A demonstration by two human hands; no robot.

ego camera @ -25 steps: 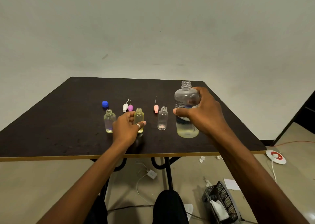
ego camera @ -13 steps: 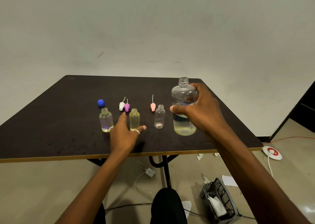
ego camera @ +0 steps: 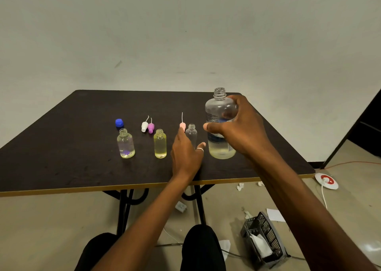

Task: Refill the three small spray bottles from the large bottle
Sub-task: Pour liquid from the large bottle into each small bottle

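On the right of the table (ego camera: 61,147), the right hand (ego camera: 241,130) grips the uncapped large bottle (ego camera: 219,113), upright, while the left hand (ego camera: 186,153), fingers straight, has moved from the yellow middle bottle (ego camera: 160,144) to the clear right small bottle (ego camera: 191,133), likely the next to fill. That hand hides its lower half, so contact is unclear.

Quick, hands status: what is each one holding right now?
Left hand: open, fingers straight, holding nothing, in front of the rightmost small clear plastic bottle.
Right hand: grips the large clear plastic bottle.
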